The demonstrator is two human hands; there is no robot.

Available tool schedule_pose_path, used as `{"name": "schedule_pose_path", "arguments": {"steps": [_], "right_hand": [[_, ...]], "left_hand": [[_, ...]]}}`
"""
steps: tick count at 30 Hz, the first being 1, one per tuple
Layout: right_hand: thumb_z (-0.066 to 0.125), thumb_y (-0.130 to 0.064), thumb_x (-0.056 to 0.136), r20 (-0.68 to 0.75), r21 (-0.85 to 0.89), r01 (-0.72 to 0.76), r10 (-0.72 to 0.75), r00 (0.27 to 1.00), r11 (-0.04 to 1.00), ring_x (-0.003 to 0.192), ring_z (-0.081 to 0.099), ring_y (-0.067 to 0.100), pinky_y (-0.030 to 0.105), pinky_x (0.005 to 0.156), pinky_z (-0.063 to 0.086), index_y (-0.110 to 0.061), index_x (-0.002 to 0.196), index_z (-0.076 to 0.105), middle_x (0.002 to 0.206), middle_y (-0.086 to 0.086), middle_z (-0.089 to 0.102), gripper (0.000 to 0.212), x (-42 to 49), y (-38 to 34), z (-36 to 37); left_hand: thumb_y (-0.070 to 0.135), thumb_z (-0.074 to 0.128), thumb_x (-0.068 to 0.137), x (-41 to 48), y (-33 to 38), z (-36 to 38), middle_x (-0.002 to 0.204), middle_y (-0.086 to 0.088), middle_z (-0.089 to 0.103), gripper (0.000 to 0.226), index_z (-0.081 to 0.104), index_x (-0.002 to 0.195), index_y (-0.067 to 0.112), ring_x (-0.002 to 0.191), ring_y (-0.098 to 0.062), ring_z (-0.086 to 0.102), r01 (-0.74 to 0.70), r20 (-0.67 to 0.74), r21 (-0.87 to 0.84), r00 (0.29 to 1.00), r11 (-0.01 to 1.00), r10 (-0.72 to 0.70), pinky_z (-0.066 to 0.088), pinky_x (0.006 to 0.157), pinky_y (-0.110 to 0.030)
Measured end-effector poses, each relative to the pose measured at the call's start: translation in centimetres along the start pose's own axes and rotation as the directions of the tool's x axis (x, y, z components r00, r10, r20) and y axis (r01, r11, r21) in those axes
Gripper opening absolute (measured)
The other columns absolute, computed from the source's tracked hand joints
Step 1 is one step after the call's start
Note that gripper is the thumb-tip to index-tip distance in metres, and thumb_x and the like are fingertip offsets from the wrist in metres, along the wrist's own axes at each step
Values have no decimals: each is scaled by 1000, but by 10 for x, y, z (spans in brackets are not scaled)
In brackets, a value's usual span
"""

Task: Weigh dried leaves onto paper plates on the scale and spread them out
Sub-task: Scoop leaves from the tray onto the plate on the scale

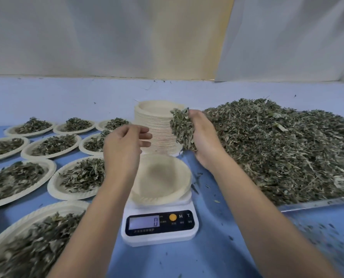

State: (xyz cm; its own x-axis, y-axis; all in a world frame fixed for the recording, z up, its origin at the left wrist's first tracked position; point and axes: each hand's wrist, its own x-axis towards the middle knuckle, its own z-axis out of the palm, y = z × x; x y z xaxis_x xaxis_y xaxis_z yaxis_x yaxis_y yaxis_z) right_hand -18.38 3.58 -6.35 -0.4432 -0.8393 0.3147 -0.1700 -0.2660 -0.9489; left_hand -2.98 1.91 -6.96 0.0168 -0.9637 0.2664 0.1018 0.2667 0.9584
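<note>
Grips a handful of dried leaves [180,128] in the right hand [200,137], raised before the plate stack [157,125]. Holds the left hand [125,145] empty, fingers loosely curled. Down and slightly leftward from the handful to reach the empty paper plate [163,177] on the digital scale [159,229].
</note>
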Motion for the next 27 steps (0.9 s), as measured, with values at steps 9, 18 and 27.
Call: {"name": "schedule_pose_path", "arguments": {"steps": [9, 18, 27], "right_hand": [[38, -20, 102, 382, -300, 183, -58, 922, 936, 75, 46, 0, 14, 65, 36, -10, 97, 54, 83, -4, 50, 19, -21, 30, 39], [36, -22, 103, 452, -390, 190, 8, 892, 901, 98, 53, 24, 34, 89, 41, -7, 104, 61, 102, 12, 62, 29, -23, 29, 39], [38, -17, 101, 442, -301, 105, 41, 896, 948, 114, 46, 2, 7, 86, 32, -19, 122, 61, 125, -9, 56, 31, -24, 24, 38]], "left_hand": [[11, 45, 89, 12, -8, -10, 67, 0, 69, 27, 67, 74, 13, 52, -8, 60, -15, -45, -9, 999, 1000, 15, 48, 61, -25], [11, 44, 91, 12, -10, -9, 67, 3, 67, 28, 65, 73, 16, 50, -7, 58, -12, -17, 17, 1000, 1000, 12, 40, 44, -12], [14, 45, 90, 15, -11, -12, 71, -1, 70, 28, 67, 73, 15, 53, -8, 61, 15, -25, 15, 1000, 1000, -15, 48, 67, -29]]}}
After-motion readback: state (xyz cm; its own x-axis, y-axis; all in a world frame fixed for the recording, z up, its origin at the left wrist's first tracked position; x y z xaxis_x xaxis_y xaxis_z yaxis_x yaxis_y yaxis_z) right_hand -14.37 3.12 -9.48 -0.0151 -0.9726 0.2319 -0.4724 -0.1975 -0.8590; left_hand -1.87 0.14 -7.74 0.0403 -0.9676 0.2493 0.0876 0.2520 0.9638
